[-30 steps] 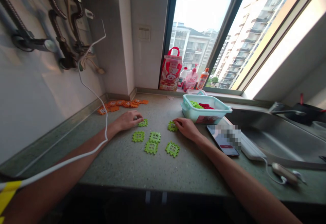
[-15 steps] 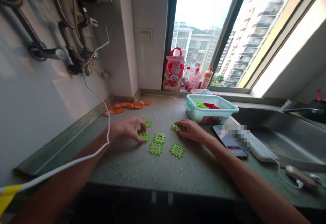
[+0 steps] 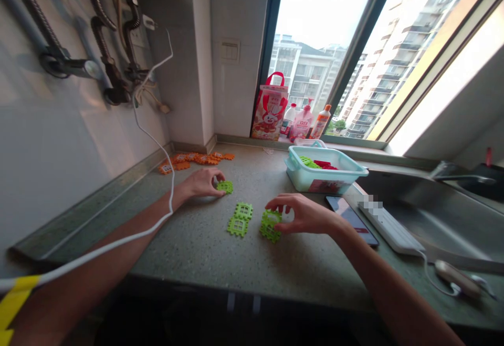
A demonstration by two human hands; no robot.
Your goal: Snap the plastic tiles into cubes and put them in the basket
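Observation:
On the countertop, my left hand [image 3: 205,182] pinches a green interlocking plastic tile [image 3: 226,187] with a window-like lattice, thumb and index at its left edge. Two more green tiles [image 3: 238,226] lie end to end in the middle, touching each other. To their right my right hand [image 3: 303,213] has its thumb and fingers closed about the green tile [image 3: 271,226]. A second tile appears to overlap there at its upper edge; the fingers partly hide both, and I cannot tell whether they are joined.
Orange tiles [image 3: 189,159] are piled by the back wall. A pale-blue tub [image 3: 325,173] with green and red pieces stands at the back right, near a phone [image 3: 352,220], a white power strip [image 3: 391,226] and the sink [image 3: 433,204]. A white cable [image 3: 157,225] hangs across my left forearm.
My right hand has brought its tile nearer, onto or against the one in front. My left hand has shifted slightly away from me; two tiles showed beside it before, one shows now.

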